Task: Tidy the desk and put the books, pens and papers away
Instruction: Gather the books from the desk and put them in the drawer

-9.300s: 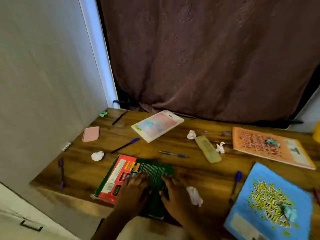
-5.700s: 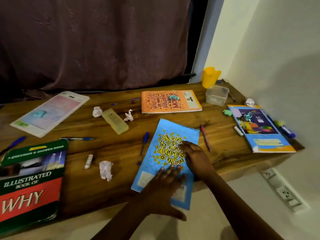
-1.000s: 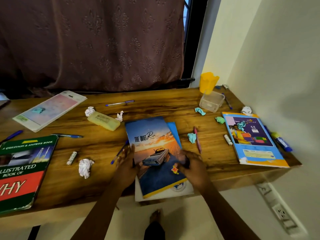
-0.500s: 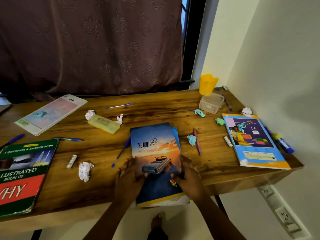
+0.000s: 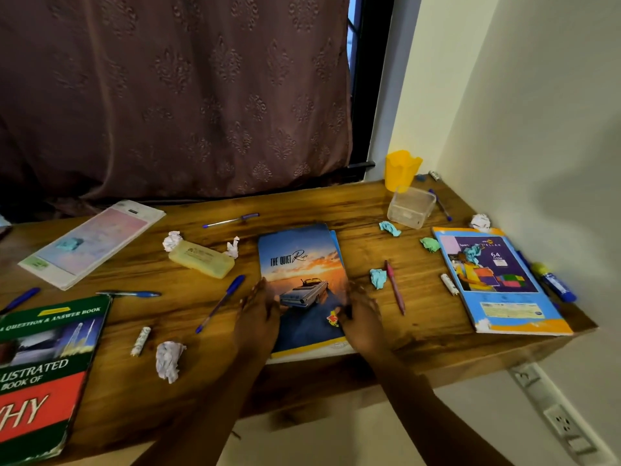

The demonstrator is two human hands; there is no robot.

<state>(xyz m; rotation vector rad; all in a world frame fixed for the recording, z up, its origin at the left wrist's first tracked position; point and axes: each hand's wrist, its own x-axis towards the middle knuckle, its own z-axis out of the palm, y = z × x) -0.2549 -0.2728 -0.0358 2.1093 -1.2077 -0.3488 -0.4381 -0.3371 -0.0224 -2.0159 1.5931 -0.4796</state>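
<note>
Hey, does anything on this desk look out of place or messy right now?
Yes. Crumpled paper balls litter the desk, one white near the front edge, and one teal sits on the blue notebook.

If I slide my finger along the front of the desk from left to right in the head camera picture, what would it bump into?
Big green and red book → small white tube → crumpled white paper → left hand → car-cover book → right hand → pink pen → blue and orange notebook.
</note>
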